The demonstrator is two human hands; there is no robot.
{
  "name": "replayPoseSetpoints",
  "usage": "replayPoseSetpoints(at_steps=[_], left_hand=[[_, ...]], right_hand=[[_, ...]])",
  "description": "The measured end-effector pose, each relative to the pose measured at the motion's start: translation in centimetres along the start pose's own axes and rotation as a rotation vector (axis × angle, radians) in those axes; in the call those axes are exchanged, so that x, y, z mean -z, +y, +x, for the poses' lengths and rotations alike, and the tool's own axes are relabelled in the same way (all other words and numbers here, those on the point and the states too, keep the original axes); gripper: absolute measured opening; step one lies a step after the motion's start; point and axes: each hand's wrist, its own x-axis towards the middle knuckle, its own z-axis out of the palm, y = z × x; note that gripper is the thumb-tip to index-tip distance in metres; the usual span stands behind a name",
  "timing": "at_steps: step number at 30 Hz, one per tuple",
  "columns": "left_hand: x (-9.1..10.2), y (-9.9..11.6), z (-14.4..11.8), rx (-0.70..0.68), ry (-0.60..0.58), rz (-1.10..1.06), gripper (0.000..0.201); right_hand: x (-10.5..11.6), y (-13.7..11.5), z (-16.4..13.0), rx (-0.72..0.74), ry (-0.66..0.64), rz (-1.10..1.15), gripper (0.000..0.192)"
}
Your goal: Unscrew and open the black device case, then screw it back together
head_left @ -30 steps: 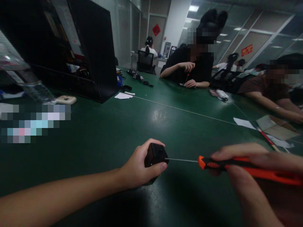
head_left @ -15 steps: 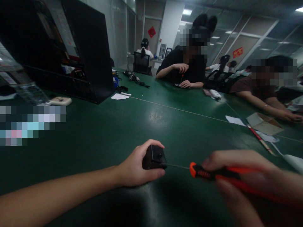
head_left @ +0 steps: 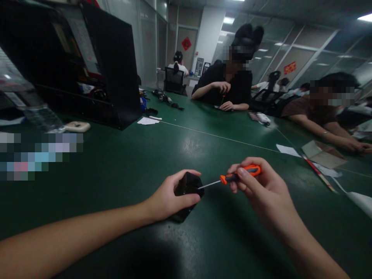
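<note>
The small black box [head_left: 188,186] sits on the green worktop [head_left: 116,174], gripped tight by the left hand [head_left: 168,199], while the right hand's [head_left: 258,190] fingers pinch the orange screwdriver [head_left: 240,174]. Keep the box steady and the thin tip straight in its hole. Half a second ago the right hand was lower and closer to the camera; now it is up and nearer the box.

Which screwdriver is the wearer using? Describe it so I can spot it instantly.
On the green table, near the front edge, the right hand grips an orange-and-black screwdriver. Its thin shaft reaches the small black box in the left hand.
</note>
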Motion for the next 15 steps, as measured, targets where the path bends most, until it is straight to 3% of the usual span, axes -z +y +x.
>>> replayPoseSetpoints(at_steps=[3,6,9,12,15], left_hand=[[0.8,0.2,0.9,0.070,0.018,-0.010,0.085],[1.6,0.8,1.6,0.084,-0.026,0.271,0.105],[1.9,1.4,1.8,0.064,-0.040,0.541,0.105],[2.1,1.9,1.6,0.052,-0.083,0.626,0.098],[2.7,3.1,1.3,0.089,-0.147,0.722,0.097]], right_hand=[[0.4,0.2,0.2,0.051,-0.054,-0.223,0.021],[1.2,1.1,0.7,0.091,-0.164,-0.481,0.022],[2.1,3.0,1.2,0.116,-0.315,-0.633,0.021],[2.6,5.3,1.1,0.196,-0.493,-0.761,0.019],[2.4,7.1,0.6,0.299,-0.540,-0.840,0.021]])
